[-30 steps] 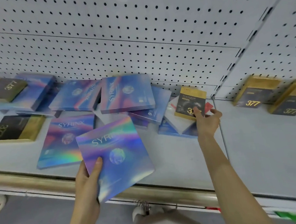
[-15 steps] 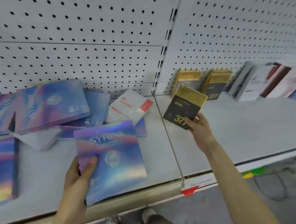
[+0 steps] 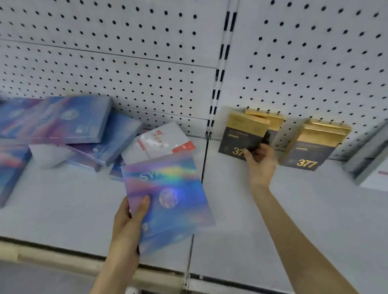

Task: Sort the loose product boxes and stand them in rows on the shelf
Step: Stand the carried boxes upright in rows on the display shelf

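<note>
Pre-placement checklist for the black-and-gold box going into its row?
1. Right hand grips black-and-gold box: ok.
2. Matching boxes nearby: ok, a leaning box and a rear box stand against the pegboard.
3. Held box seated on the shelf: cannot tell, hand hides its lower edge.
4. Left hand free: not ok, holds rainbow box.
5. Pile sorted: not ok, blue boxes lie flat.

White pegboard back wall (image 3: 137, 48), slotted upright (image 3: 223, 61), grey floor (image 3: 27, 291)
</note>
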Tool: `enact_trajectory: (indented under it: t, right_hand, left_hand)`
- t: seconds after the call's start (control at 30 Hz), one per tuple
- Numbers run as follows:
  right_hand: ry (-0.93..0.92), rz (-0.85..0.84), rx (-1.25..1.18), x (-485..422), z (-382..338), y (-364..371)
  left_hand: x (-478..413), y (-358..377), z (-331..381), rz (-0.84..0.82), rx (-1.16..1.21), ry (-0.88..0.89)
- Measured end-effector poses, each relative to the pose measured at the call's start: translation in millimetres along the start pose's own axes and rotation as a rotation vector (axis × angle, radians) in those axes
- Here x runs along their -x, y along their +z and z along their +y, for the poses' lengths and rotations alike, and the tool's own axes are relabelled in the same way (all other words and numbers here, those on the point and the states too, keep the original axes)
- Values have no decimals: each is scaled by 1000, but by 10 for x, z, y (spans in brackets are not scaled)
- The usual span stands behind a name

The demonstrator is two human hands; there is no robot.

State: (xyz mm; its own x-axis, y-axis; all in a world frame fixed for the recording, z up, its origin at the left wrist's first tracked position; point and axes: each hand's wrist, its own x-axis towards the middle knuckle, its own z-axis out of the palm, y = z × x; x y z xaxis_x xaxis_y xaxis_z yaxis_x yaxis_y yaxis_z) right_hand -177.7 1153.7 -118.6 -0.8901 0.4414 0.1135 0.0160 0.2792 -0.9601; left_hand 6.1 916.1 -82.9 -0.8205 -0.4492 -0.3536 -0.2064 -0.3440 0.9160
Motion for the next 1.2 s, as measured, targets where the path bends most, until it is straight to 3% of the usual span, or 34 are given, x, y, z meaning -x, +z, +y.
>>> enact_trajectory:
  t: [0.3,0.47,0.53,0.63,0.83,0.9,1.07,1.2]
  right_hand:
    - [134,58,-39,-110,39,42]
    - [183,-48,-53,-112,-41,-125]
    - [256,-167,-135,-32,-147,-306]
    - [323,-475,-250,339,-384,-766]
    - [357,-1066,-183,1465,-317,-1965]
    - [342,-1081,-161,1688,-185,-2335]
    - [299,-927,-88,1978,174,-3270]
    - [254,-804,-46,1986,394,-4157]
  left_hand:
    - [645,288,-64,173,38,32]
    - [977,378,-97,179,43,66]
    - [1129,410,-127,171,48,80]
    - [1369,451,-196,154,61,99]
    - [1971,655,-513,92,71,80]
    - [2214,741,-695,64,70,61]
    - [2839,1021,-1282,-51,36,61]
    - [3313,1431,-1640,-132,-196,90]
